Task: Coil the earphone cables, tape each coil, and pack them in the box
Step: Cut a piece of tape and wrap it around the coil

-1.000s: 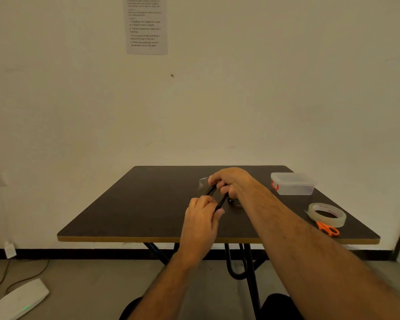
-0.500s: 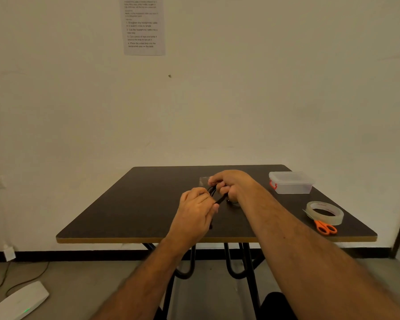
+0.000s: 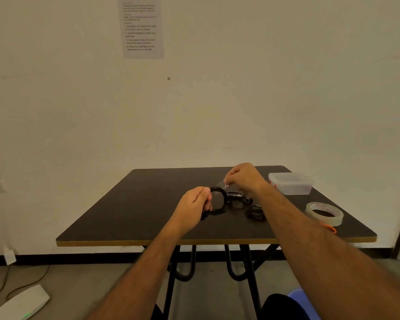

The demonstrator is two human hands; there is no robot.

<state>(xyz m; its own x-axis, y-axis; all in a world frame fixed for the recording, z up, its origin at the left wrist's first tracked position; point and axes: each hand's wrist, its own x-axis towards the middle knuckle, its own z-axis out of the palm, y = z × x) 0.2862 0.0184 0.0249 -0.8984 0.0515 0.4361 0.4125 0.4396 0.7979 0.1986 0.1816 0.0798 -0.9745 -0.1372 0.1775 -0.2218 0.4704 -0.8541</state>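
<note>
My left hand [image 3: 195, 204] grips the black earphone coil [image 3: 217, 200] just above the middle of the surface [image 3: 129, 211], while my right hand [image 3: 245, 179] pinches a clear strip of tape [image 3: 223, 183] just beyond it. If the limp strip folds onto itself or my fingers, it won't bind, and a slack grip lets the loops spring apart. The box [image 3: 290, 183] waits closed at far right, near the tape roll [image 3: 324, 213]

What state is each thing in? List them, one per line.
Left hand: grips coil.
Right hand: pinches tape strip.
Held coil: looped, lifted.
Tape strip: raised, not yet wrapped.
Other coils: lying on table.
Box: lid on.
Tape roll: flat.
</note>
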